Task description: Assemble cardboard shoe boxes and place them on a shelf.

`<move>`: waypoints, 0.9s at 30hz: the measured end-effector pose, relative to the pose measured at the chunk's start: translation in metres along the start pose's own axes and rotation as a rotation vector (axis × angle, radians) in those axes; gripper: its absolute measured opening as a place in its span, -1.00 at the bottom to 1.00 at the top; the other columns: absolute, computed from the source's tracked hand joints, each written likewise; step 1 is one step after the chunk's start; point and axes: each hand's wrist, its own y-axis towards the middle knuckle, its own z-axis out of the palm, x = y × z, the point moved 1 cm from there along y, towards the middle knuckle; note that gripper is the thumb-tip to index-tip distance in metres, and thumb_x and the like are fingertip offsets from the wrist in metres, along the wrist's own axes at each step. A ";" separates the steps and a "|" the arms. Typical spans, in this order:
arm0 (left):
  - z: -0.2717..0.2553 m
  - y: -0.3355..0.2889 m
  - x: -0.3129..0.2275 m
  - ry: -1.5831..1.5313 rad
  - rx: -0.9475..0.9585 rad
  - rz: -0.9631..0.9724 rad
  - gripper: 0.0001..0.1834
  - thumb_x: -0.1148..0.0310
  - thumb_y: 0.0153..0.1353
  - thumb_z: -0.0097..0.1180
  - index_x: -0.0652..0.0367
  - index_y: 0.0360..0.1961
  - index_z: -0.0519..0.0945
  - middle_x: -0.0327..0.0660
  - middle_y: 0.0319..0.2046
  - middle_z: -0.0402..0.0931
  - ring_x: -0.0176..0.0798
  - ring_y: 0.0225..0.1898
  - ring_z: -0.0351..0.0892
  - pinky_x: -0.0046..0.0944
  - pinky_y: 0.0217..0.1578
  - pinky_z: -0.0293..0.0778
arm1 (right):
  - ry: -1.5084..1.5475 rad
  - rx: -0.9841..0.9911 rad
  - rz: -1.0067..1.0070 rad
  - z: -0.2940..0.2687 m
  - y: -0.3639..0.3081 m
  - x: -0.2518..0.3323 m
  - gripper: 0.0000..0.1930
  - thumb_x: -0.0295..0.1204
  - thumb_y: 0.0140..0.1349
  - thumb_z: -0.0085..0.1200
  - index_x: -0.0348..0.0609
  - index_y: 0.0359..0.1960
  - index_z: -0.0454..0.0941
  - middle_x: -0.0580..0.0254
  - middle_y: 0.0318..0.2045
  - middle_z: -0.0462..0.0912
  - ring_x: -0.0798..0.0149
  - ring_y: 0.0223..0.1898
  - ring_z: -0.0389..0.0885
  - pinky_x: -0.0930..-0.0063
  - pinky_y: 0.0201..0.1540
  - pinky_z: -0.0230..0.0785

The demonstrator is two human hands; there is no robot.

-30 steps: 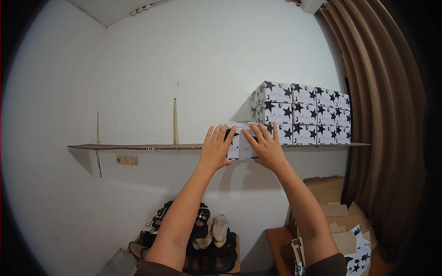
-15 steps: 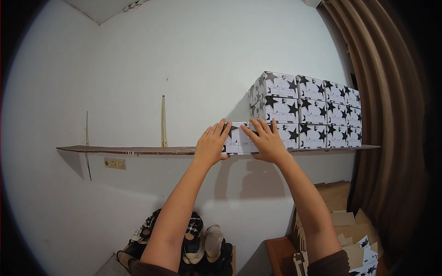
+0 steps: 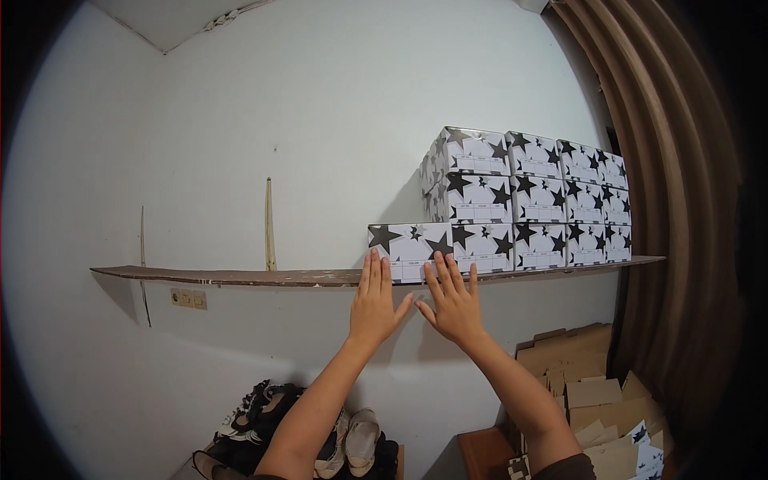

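Note:
A white box with black stars (image 3: 410, 242) sits on the wooden shelf (image 3: 320, 277), at the left end of the bottom row. My left hand (image 3: 374, 304) lies flat with fingertips at the lower left of its front face. Beside it my right hand (image 3: 453, 302) has its fingers spread, the tips at the box's lower right front. Neither hand grasps anything. Right of this box stands a stack of matching star-patterned boxes (image 3: 478, 198), three rows high. Whether the fingertips press on the box or hover just before it is hard to tell.
Below the shelf are a pile of shoes (image 3: 362, 440) at the lower left and a brown wooden piece of furniture (image 3: 486, 454). Flattened cardboard (image 3: 596, 394) leans at the lower right. A brown curtain (image 3: 672, 200) hangs beside the stack. Wall sockets (image 3: 189, 299) sit under the shelf.
My hands have come off the sides of the left-end box and dropped lower, palms now toward its front. The box stands level on the shelf against its neighbour. The view has shifted slightly.

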 end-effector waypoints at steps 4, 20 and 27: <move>0.009 0.001 0.003 -0.042 0.036 -0.012 -0.18 0.08 0.14 0.09 0.51 0.22 0.14 0.23 0.31 -0.07 0.15 0.35 -0.05 -0.10 0.24 0.13 | 0.010 0.013 0.031 0.007 0.001 -0.006 -0.33 0.05 0.16 -0.05 0.01 0.25 0.24 0.17 0.32 0.14 0.17 0.35 0.05 -0.18 0.31 -0.27; 0.014 0.011 0.028 0.045 0.191 0.119 -0.43 0.10 0.15 0.05 0.32 0.06 0.43 0.04 0.20 0.27 -0.02 0.17 0.33 -0.05 0.17 0.22 | 0.106 0.039 0.067 0.023 0.004 -0.016 -0.42 0.07 0.21 -0.12 -0.06 0.12 0.40 0.16 0.18 0.36 0.16 0.20 0.31 -0.08 0.27 -0.08; -0.001 0.001 -0.010 0.127 0.263 0.069 -0.41 0.11 0.12 0.07 0.18 0.13 0.37 0.00 0.16 0.30 0.00 0.22 0.24 0.12 0.23 0.03 | 0.048 0.096 0.090 0.001 -0.004 -0.012 -0.44 0.04 0.19 -0.09 0.05 0.16 0.36 0.10 0.16 0.37 0.13 0.20 0.30 -0.08 0.25 -0.04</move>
